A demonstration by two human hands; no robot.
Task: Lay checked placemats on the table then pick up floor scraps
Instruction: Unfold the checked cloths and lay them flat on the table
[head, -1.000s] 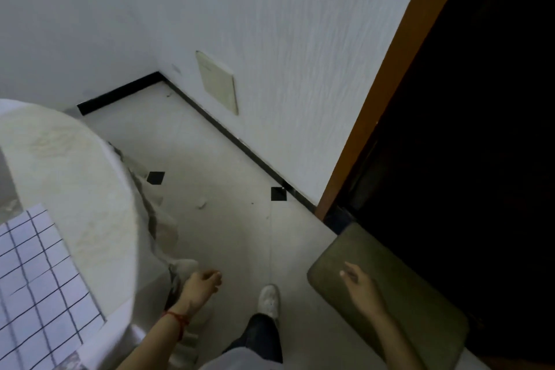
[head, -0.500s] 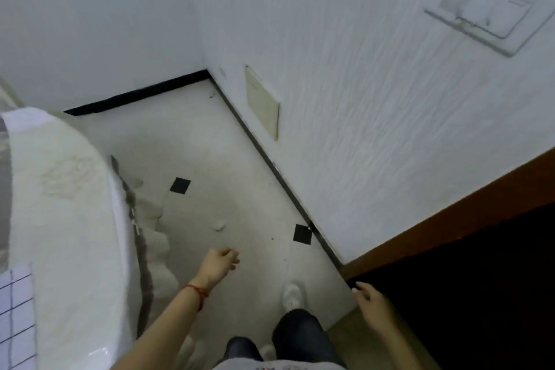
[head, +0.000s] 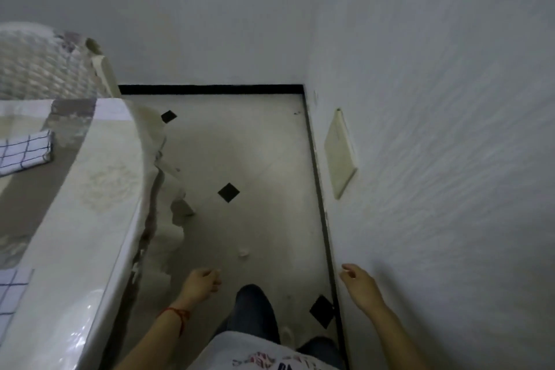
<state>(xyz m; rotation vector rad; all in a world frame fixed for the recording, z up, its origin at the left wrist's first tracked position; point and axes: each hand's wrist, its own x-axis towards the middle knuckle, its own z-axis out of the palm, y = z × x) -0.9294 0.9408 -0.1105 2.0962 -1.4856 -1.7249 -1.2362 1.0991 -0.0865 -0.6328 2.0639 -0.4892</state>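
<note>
Left hand [head: 200, 282] hangs low over the floor [head: 264, 159], fingers loosely curled in toward the palm and holding nothing; a red string circles that wrist. Right hand [head: 359, 282] is out by the wall [head: 435, 129], fingers relaxed and slightly bent, thumb a little apart, gripping nothing and, as far as can be seen, not touching the wall. Just ahead of the left hand lies a small pale scrap [head: 244, 252] on the floor, clear of the fingertips. To the left, the table [head: 90, 189] carries a folded checked placemat [head: 25, 151] near its far end, and a second checked mat [head: 12, 291] shows at the near left edge, lying flat. A wicker chair [head: 39, 63] stands beyond the table. Black diamond tiles dot the floor; a cream wall plate [head: 341, 155] sits low on the wall.
</note>
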